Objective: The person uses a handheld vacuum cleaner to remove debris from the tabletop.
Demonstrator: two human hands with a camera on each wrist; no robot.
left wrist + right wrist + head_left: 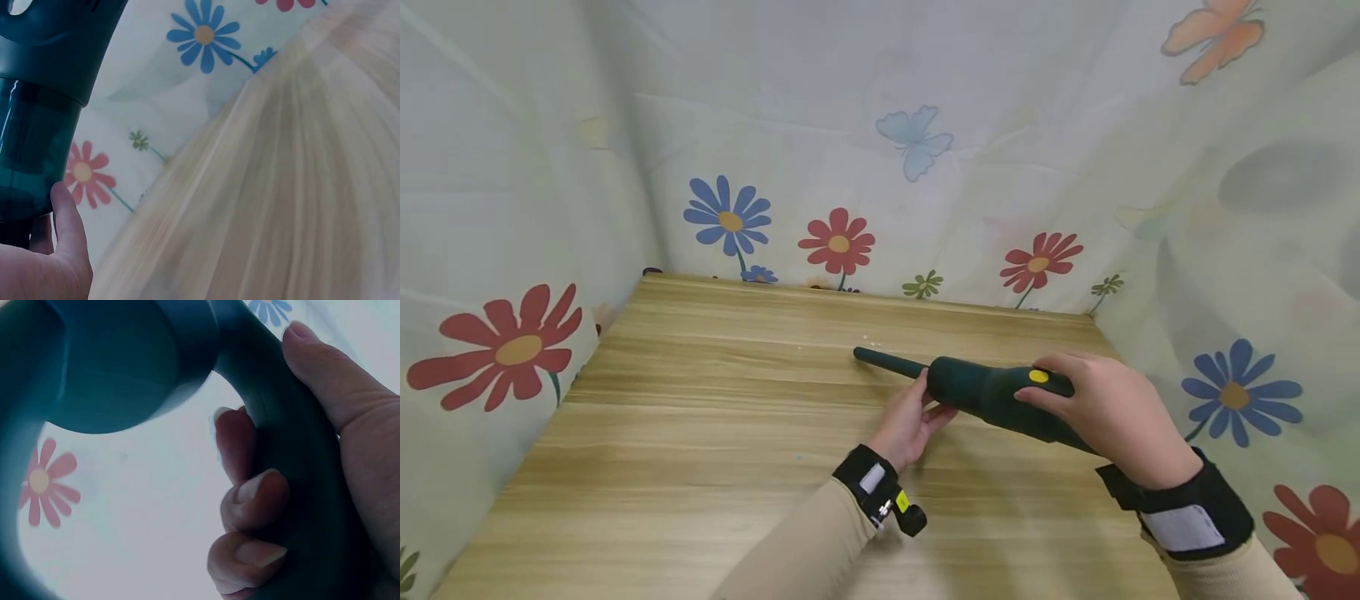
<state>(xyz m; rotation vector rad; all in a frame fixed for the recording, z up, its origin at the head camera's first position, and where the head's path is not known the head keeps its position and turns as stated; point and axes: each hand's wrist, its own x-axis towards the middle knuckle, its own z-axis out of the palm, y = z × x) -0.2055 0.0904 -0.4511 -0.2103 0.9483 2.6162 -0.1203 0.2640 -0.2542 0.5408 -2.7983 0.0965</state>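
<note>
A dark green handheld vacuum cleaner (1000, 392) is held above the wooden table, its long thin nozzle (887, 361) pointing to the left and away. My right hand (1112, 408) grips the loop handle (294, 437) at the rear. In the right wrist view its fingers curl round the handle from one side, with the thumb along the other. A yellow button (1038, 376) shows near those fingers. At the front end, my left hand (910, 421) holds the vacuum where the nozzle meets the see-through dust cup (31, 150). Its thumb touches the cup's rim; the other fingers are partly hidden.
Below lies a wood-grain table (700, 433) with a few tiny pale specks (871, 342) near the nozzle tip. A white cloth (820, 125) printed with flowers and butterflies hangs along the back and both sides.
</note>
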